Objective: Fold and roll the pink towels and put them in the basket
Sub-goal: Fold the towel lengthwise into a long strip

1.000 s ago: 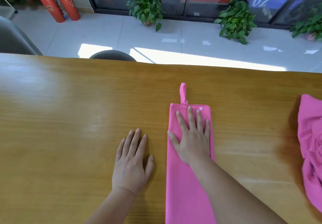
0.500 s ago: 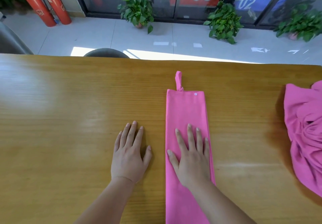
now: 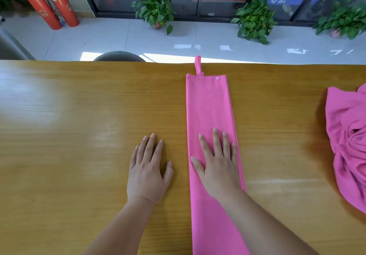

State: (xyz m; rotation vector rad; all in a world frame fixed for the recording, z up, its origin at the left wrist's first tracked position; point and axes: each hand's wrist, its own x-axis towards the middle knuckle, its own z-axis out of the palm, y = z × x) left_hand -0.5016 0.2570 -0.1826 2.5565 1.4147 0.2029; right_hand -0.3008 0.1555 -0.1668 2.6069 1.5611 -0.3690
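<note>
The right hand (image 3: 217, 167) has slid back along the folded pink towel (image 3: 209, 108) toward 6 o'clock. A second ago its fingertips lay close to the white snap (image 3: 217, 78) at the far end; now a long bare stretch of the strip lies beyond them. The left hand (image 3: 147, 173) has stayed on the bench (image 3: 79, 116), just at 9 o'clock of the strip.

The strip runs from 6 to 12 o'clock, both long edges straight. Its hanging loop (image 3: 197, 65) crosses the line of the bench's far edge. Wide bare wood lies toward 9 o'clock. At 3 o'clock there is a narrower bare band, then the crumpled pink towel (image 3: 348, 135), well apart from the strip, at the frame's right edge.

The right hand lies palm down on the strip, its fingers (image 3: 216, 141) straight and slightly spread, the thumb out toward the strip's left edge; they press and grip nothing. The left hand lies flat too, fingers (image 3: 149, 147) straight and close together, holding nothing.
</note>
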